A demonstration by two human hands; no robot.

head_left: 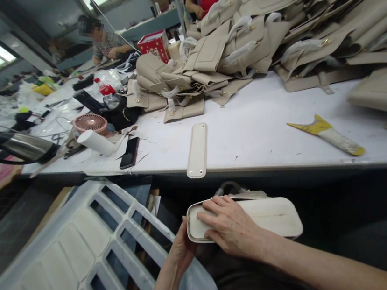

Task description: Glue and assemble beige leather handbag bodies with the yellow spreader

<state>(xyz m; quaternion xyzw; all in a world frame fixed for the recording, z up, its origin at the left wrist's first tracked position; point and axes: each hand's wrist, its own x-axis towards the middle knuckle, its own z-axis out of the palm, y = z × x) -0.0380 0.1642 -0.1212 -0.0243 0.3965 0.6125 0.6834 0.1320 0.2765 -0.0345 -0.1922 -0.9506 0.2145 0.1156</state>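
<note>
A beige handbag (pixel 276 215) lies on its side over my lap, its long pale base with rounded ends turned up toward me. My left hand (pixel 183 247) is closed around the base's left end, thumb up along the rim and the other fingers hidden beneath. My right hand (pixel 231 222) lies flat across the base near that same end, its fingers spread and pressing on the pale surface. Behind it, part of a handle (pixel 232 187) shows. A separate pale strip (pixel 198 150) with rounded ends and small studs at its corners lies on the white table.
Many beige handbags (pixel 208 52) are heaped at the back of the table (pixel 251 138). A yellow-ended scraper-like tool (pixel 329 134) lies right, a phone (pixel 129 152) and pink fan (pixel 90 123) left. A slotted plastic crate (pixel 126 235) holds pale pieces. Two people are farther back.
</note>
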